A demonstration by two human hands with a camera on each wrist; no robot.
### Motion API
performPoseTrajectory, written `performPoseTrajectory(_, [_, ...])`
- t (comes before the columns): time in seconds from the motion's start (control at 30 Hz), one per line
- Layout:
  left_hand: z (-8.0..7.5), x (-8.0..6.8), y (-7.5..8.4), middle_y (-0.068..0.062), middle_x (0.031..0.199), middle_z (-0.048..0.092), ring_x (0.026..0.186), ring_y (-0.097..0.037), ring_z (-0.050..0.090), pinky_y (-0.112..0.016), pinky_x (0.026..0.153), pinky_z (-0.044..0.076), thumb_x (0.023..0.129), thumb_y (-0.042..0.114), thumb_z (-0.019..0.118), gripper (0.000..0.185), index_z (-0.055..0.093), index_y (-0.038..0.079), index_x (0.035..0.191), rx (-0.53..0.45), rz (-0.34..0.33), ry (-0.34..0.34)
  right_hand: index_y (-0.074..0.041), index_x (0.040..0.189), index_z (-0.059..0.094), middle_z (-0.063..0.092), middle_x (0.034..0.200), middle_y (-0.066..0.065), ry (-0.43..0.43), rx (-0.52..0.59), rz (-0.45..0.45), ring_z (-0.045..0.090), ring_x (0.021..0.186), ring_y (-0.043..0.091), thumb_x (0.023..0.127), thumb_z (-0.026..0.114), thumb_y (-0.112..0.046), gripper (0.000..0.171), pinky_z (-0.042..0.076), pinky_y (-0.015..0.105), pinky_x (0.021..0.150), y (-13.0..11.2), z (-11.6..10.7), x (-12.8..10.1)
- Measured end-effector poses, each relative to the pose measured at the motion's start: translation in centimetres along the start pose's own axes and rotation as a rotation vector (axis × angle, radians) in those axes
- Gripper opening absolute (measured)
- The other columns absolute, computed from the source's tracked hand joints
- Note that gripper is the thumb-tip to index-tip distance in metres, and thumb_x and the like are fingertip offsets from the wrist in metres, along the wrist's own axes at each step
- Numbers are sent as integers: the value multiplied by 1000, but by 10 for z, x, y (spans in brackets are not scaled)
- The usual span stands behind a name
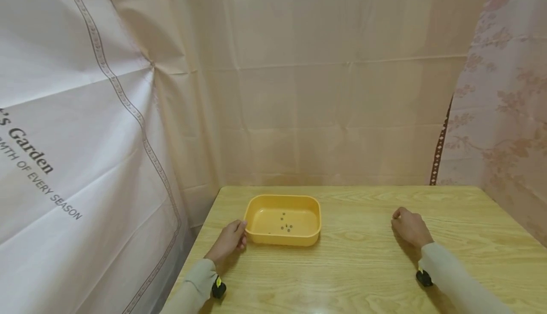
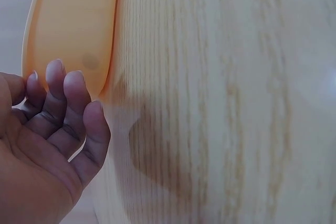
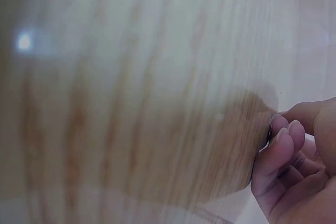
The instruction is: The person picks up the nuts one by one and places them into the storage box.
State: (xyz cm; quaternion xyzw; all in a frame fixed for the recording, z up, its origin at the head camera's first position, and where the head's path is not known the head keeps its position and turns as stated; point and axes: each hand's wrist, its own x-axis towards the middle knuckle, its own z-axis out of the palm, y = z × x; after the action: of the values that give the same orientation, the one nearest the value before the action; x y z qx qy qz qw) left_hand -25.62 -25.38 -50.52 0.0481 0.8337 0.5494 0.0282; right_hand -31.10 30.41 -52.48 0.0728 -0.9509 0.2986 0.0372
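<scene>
My left hand (image 1: 228, 242) pinches the left end of a yellow plastic tray (image 1: 284, 240) between thumb and fingers. In the left wrist view the fingertips lie against the tray's outer wall (image 2: 73, 24). Several tiny grey ring-like pieces (image 1: 288, 230) lie scattered on the tray's floor. Off to the right of the tray, my right hand (image 1: 411, 226) is low over the tabletop, thumb and fingers curled together. A dark sliver shows by its fingertips in the right wrist view; I cannot tell whether it is a held piece.
The wood-grain table (image 1: 354, 276) has its back edge against a beige cloth (image 1: 342, 90). A white printed cloth (image 1: 85, 162) hangs on the left, and a floral cloth (image 1: 504, 114) on the right. Each wrist carries a small black device (image 1: 219, 287).
</scene>
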Motion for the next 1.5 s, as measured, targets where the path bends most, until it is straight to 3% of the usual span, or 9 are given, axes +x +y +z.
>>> performPoseTrajectory(0.17, [0, 0, 1, -10, 78, 59, 63, -14, 54, -26, 57, 48, 114, 33, 41, 39, 55, -2, 101, -16, -15, 0, 6, 103, 59, 63, 81, 8, 6, -17, -4, 53, 67, 23, 100, 47, -8, 19, 45, 36, 57, 0, -1, -1])
performPoseTrajectory(0.47, [0, 0, 1, -10, 78, 59, 63, -14, 54, -26, 56, 48, 113, 33, 41, 40, 55, -2, 100, -20, -15, 0, 7, 99, 59, 58, 79, 8, 2, -43, -12, 51, 65, 21, 102, 45, -8, 20, 45, 37, 60, -2, -2, -2])
performPoseTrajectory(0.77, [0, 1, -1, -7, 76, 58, 63, -13, 53, -26, 56, 48, 113, 34, 41, 40, 56, -1, 102, -12, -14, -7, -12, 71, 47, 40, 56, -2, -9, -21, -32, 34, 50, 13, 100, 41, -9, 29, 35, 31, 51, 8, 4, 1])
performPoseTrajectory(1.07, [0, 2, -2, -5, 75, 58, 62, -14, 54, -26, 56, 50, 114, 32, 41, 38, 56, 0, 98, -13, -14, -4, 2, 91, 58, 50, 68, 4, -4, -13, -41, 44, 58, 18, 98, 43, -6, 18, 39, 34, 58, 1, 2, -4])
performPoseTrajectory(1.5, [0, 3, -4, -8, 75, 58, 62, -14, 54, -25, 56, 50, 114, 31, 42, 38, 55, 0, 96, -14, -6, 2, 3, 94, 62, 60, 78, 6, 2, -1, -57, 51, 64, 20, 95, 46, -3, 16, 43, 33, 58, -14, 10, -3])
